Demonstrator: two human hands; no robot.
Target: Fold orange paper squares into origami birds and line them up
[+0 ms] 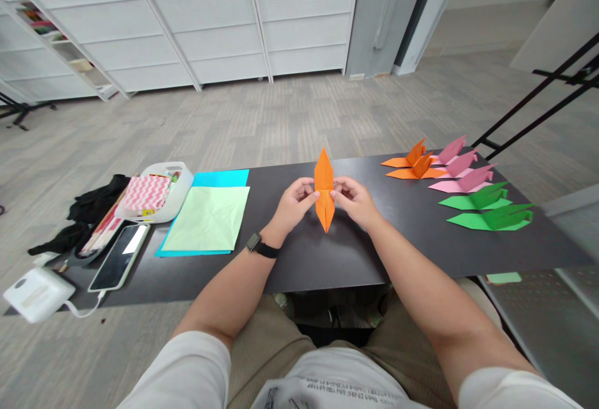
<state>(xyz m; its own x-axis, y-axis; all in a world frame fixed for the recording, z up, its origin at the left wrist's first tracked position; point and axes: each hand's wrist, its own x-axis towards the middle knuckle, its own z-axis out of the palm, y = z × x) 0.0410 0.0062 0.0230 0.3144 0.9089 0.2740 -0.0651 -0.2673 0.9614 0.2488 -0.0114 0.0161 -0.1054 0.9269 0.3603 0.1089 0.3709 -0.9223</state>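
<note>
An orange folded paper [324,179], long and pointed at both ends, is held upright above the dark table [299,265]. My left hand [298,200] pinches its left edge at the middle, thumb on the near face. On the opposite edge my right hand [352,200] grips it the same way. A crease crosses the paper between my thumbs, and a slit runs down its lower half. Folded paper cranes stand in a group at the table's right: orange ones [414,162], pink ones [461,168] and green ones [489,212].
Left of my hands lie pale green sheets [208,218] over blue paper [222,178]. Farther left are a white basket [185,178] with a pink zigzag packet, a phone [119,258] cabled to a white charger [40,293], and black cloth [96,200]. A black metal stand [528,100] rises beyond the right end.
</note>
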